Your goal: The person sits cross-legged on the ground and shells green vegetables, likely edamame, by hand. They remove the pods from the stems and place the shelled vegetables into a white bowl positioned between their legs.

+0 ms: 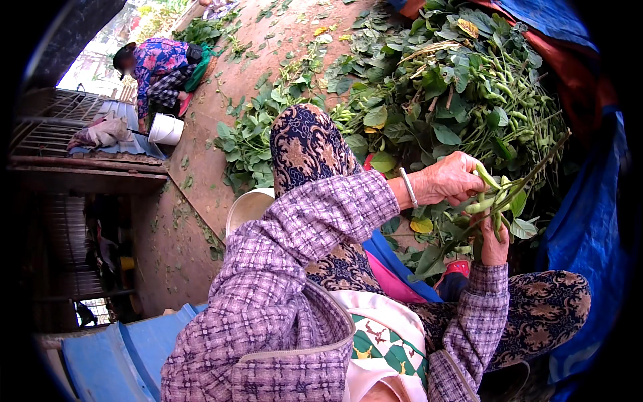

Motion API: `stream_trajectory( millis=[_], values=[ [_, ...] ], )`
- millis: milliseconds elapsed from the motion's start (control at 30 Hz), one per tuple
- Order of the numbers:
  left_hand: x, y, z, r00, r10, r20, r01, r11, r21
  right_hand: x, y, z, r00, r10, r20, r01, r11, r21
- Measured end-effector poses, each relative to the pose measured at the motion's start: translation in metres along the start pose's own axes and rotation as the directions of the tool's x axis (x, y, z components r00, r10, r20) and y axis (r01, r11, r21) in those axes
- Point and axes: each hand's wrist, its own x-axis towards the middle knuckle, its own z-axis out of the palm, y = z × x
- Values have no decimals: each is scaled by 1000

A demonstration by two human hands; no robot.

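Observation:
My left hand [457, 179], with a pale bangle [408, 187] at the wrist, is closed with its fingertips pinching a green soybean pod [487, 177]. Just below it, my right hand [494, 242] is wrapped around a soybean plant [529, 179], whose stem slants up to the right. Several plump pods and a few leaves hang from that stem between the two hands and partly cover the right fingers. Beside my left knee, a white bucket [249, 209] shows its rim, the rest hidden behind my sleeve.
A large heap of soybean plants [462, 87] lies ahead and right, against a blue tarp [583, 214]. Loose leaves litter the brown floor [268, 47]. At the far left another person [161, 67] bends near a white pail [166, 129]. Blue corrugated sheeting [127, 348] lies at lower left.

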Motion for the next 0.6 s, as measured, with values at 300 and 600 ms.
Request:
stream_trajectory(
  millis=[300,600],
  values=[
    [-7,4,1,992,53,111,-34,986,-164,5,-9,12,996,-78,-49,77,997,-13],
    [-4,12,3,998,41,49,-41,999,-9,-2,-25,24,993,-92,70,87,994,66]
  ],
)
